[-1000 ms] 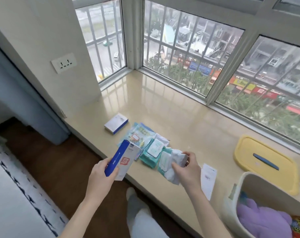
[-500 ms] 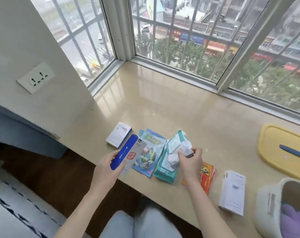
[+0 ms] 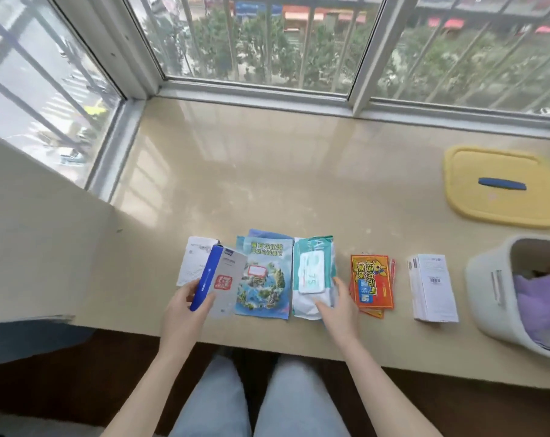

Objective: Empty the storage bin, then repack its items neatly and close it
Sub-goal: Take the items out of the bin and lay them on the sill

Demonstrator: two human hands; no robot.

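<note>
My left hand [image 3: 185, 305] grips a blue-and-white box [image 3: 218, 280] above the sill's front edge. My right hand [image 3: 338, 305] lies with straight fingers on the near end of the teal wet-wipe packs [image 3: 311, 269]. Between them lies a blue picture pouch [image 3: 266, 277]. A white box [image 3: 193, 258] sits behind the held box. Right of the wipes are red-orange packets [image 3: 373, 280] and a white box [image 3: 431, 287]. The white storage bin [image 3: 488, 298] stands at the far right with purple cloth [image 3: 538, 305] inside. Its yellow lid [image 3: 500, 186] lies behind it.
The items lie in a row on a beige window sill [image 3: 267, 171] bounded by barred windows behind and to the left. A wall [image 3: 40, 241] flanks the left end. My knees and dark floor are below the sill's front edge.
My right hand has set the wipe pack down flat on the others and opened over it. The left hand keeps holding the blue-and-white box. The view has tilted down and right.
</note>
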